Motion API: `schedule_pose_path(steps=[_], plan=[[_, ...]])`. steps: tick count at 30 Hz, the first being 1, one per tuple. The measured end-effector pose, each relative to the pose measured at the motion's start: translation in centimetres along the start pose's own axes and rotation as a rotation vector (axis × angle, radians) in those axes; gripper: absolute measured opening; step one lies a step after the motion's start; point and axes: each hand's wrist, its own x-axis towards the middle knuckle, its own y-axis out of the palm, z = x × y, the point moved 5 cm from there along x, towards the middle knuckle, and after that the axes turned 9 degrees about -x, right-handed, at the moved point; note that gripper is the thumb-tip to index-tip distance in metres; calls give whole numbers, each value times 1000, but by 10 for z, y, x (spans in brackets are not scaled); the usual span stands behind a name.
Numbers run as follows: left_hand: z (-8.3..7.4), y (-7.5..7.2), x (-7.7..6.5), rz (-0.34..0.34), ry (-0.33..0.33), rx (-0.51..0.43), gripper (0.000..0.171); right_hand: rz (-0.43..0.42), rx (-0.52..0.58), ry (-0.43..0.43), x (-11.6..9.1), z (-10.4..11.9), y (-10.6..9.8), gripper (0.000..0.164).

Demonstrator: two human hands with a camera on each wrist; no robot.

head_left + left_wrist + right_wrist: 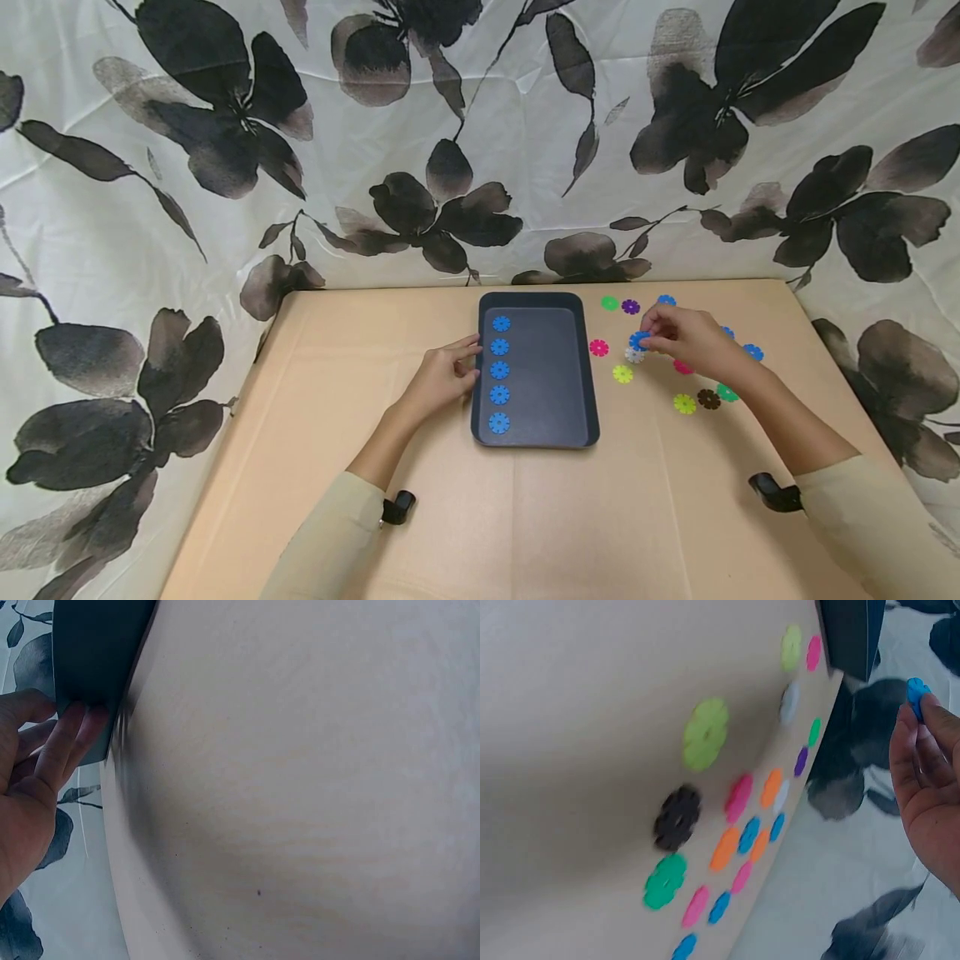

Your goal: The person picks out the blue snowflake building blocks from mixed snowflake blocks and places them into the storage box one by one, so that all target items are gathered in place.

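Note:
A dark grey tray (536,375) lies on the table with a column of several blue notched plastic discs (499,370) along its left side. My left hand (442,375) is at the tray's left edge; in the left wrist view its fingertips (91,724) rest against the outer wall. To the right of the tray, my right hand (686,337) pinches another blue notched disc (639,340) between thumb and fingertips. That disc (916,696) is held above the table, over a white disc (634,356).
Loose discs lie right of the tray, among them a pink disc (598,347), a yellow-green disc (622,374), a brown disc (708,399) and a purple disc (631,307). Orange discs (724,849) show in the right wrist view. A floral cloth (420,125) hangs behind the table (450,517).

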Motion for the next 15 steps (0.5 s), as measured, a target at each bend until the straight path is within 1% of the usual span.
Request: schedule_pose_path(steps=[3, 8, 15], plan=[[0, 0, 0, 3, 2, 3, 43, 15, 3, -27, 5, 13, 6, 15], [-1, 0, -1, 7, 3, -1, 43, 36, 39, -68, 14, 34, 17, 16], [0, -1, -2, 3, 10, 7, 43, 57, 38, -141, 25, 59, 32, 16]])
